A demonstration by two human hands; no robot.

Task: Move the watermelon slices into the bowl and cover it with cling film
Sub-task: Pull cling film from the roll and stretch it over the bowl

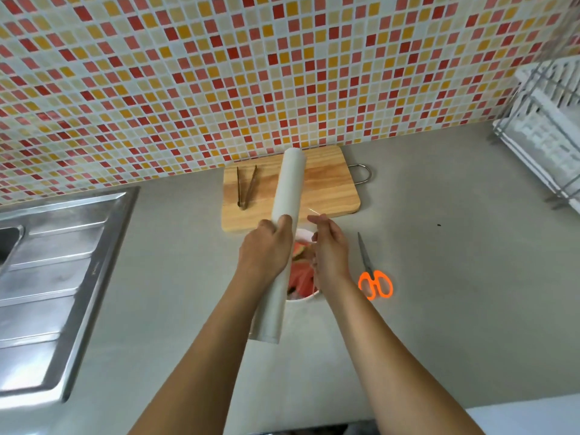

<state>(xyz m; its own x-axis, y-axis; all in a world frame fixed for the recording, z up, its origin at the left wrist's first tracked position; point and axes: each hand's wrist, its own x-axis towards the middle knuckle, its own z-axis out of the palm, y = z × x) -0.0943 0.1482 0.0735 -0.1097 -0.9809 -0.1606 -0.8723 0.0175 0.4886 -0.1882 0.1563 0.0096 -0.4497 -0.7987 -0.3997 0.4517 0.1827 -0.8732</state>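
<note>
My left hand (265, 246) grips a long white roll of cling film (287, 189), held lengthwise above the counter. Under it, mostly hidden by the roll and my hands, stands a white bowl (303, 298) with red watermelon slices (303, 277) inside. My right hand (329, 246) hovers just right of the roll over the bowl, fingers pinched near a thin edge of film; whether it truly holds the film is unclear.
A wooden cutting board (329, 189) with metal tongs (246, 186) lies behind the bowl against the tiled wall. Orange-handled scissors (373, 274) lie right of the bowl. A steel sink and drainboard (56, 262) are on the left, a white dish rack (546, 133) far right.
</note>
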